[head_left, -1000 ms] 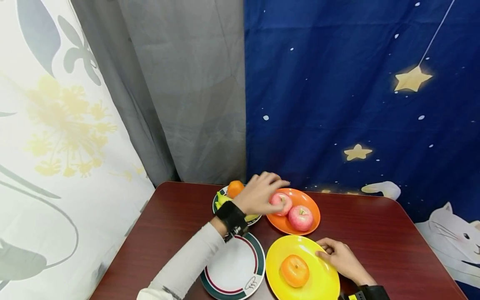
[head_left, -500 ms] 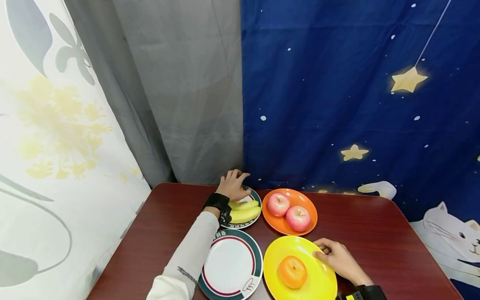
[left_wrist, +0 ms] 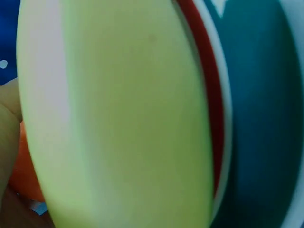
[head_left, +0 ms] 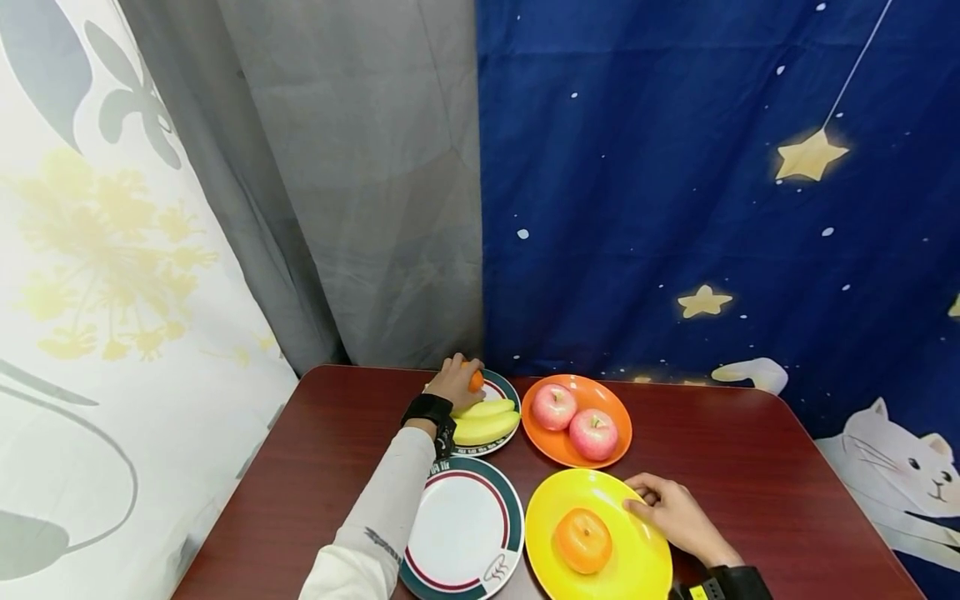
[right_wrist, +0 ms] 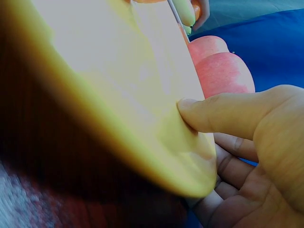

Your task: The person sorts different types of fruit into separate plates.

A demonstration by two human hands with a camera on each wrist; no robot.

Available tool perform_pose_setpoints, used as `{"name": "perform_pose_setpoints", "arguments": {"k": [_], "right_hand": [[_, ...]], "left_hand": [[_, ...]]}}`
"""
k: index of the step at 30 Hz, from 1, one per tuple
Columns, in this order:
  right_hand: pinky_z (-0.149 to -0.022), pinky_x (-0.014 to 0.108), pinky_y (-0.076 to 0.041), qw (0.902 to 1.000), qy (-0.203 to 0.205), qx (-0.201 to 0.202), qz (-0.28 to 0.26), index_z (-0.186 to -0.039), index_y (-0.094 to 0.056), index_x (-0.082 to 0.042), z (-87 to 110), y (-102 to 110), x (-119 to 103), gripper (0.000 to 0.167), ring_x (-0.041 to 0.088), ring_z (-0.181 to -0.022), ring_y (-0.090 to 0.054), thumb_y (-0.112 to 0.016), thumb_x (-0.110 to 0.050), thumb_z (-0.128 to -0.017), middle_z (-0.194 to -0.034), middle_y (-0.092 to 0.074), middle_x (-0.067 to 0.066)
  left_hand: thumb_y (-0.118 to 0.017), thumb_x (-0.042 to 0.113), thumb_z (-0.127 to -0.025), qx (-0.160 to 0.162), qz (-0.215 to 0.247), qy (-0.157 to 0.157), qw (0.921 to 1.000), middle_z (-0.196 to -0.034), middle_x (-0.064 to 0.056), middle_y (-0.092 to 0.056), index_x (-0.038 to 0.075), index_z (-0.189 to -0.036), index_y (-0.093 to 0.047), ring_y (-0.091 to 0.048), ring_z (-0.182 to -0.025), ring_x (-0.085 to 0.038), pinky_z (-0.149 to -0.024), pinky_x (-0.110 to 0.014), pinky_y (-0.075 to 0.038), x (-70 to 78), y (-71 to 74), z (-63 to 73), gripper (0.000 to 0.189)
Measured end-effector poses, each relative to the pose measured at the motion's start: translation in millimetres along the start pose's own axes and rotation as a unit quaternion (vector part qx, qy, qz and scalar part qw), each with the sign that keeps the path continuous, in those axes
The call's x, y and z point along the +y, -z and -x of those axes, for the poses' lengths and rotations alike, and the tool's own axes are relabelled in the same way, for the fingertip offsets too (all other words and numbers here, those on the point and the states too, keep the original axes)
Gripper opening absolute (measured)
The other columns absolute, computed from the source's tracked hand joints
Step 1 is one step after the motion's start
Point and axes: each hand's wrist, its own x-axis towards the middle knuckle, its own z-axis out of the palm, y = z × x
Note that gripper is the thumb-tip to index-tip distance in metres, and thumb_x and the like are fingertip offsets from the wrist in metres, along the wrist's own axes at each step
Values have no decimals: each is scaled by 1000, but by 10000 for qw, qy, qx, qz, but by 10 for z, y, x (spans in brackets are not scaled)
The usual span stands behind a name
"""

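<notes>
At the far edge of the table my left hand (head_left: 453, 385) curls its fingers round an orange (head_left: 476, 380) at the back of a green-rimmed plate (head_left: 512, 392). Two bananas (head_left: 483, 423) lie on that plate, just in front of the hand; one banana (left_wrist: 128, 114) fills most of the left wrist view. My right hand (head_left: 675, 514) pinches the right rim of a yellow plate (head_left: 641, 562), thumb on top and fingers beneath. A flattened orange-coloured fruit (head_left: 582, 540), perhaps a persimmon, sits on the yellow plate.
An orange plate (head_left: 617, 417) with two pink apples (head_left: 573, 421) stands behind the yellow one. Left of the yellow plate lies a white plate with a green rim (head_left: 461, 529). Curtains (head_left: 600, 208) hang close behind the dark red table (head_left: 720, 442).
My left hand has swung left from near the apples, then lowered onto the orange and closed round it. The right hand keeps its hold on the yellow plate.
</notes>
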Motion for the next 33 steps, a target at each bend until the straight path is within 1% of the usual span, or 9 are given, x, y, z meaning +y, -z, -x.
{"name": "perform_pose_setpoints", "arguments": {"k": [4,8,13,16,19,22,26,29,33], "right_hand": [[-67,27,-52,10000,3,14,23,-121,-76,2,-2,3,-6,24,19,-77,-60,-79,-12,-102,-94,-71,3],[-67,27,-53,10000,1,33,54,-121,-76,2,-7,4,-1,24,19,-77,-60,-79,-12,-102,-95,-71,3],[-67,27,-53,10000,63,33,61,-121,-76,2,-3,6,-2,24,18,-77,-60,-80,-12,-101,-94,-72,3],[-67,27,-53,9999,69,34,74,-121,-76,1,-1,10,-1,24,18,-77,-60,-80,-12,-101,-95,-72,3],[-67,27,-52,9999,52,58,89,-121,-76,1,-8,7,8,24,18,-77,-60,-80,-12,-101,-94,-71,3],[-67,27,-52,10000,55,52,60,-121,-76,1,-11,0,6,24,17,-77,-60,-80,-12,-101,-95,-72,3],[-67,27,-53,9999,163,-14,21,-122,-76,2,-1,7,5,25,15,-76,-61,-79,-14,-102,-96,-73,3],[-68,27,-50,9993,349,-10,106,-120,-76,2,-11,12,33,24,12,-77,-61,-79,-13,-102,-96,-72,1],[-63,25,-38,9974,604,184,343,-104,-72,-2,-39,14,88,7,10,-67,-50,-74,-2,-97,-78,-58,-3]], "left_hand": [[-87,24,-94,4,248,118,9996,-132,-19,-54,13,-141,-66,-51,-117,-37,-100,-50,-56,2,30,-11,53],[-86,23,-94,-66,304,165,9994,-136,-20,-52,11,-143,-59,-52,-119,-38,-98,-48,-57,193,302,23,57],[-76,26,-90,647,566,-552,9948,-138,-19,-47,8,-141,-63,-53,-119,-38,-91,-43,-56,486,646,75,55],[-74,29,-86,1005,685,-1079,9867,-135,-15,-49,9,-137,-68,-55,-117,-36,-89,-41,-55,770,814,141,55],[-80,31,-87,1099,684,-1675,9773,-133,-14,-52,9,-134,-70,-56,-117,-34,-87,-38,-54,1113,884,235,53],[-88,32,-87,956,546,-2265,9678,-132,-14,-55,10,-133,-71,-58,-115,-32,-87,-32,-53,1471,821,374,54],[-88,34,-88,440,110,-2845,9576,-133,-11,-54,12,-139,-66,-58,-112,-22,-85,-19,-49,1912,529,620,60],[-88,38,-87,-100,-268,-3100,9503,-133,-6,-52,18,-140,-63,-56,-109,-14,-80,-12,-45,2165,246,811,62],[-88,45,-88,-811,-654,-3128,9441,-129,2,-50,27,-138,-63,-51,-104,-6,-72,-10,-40,2370,-87,996,59]]}}
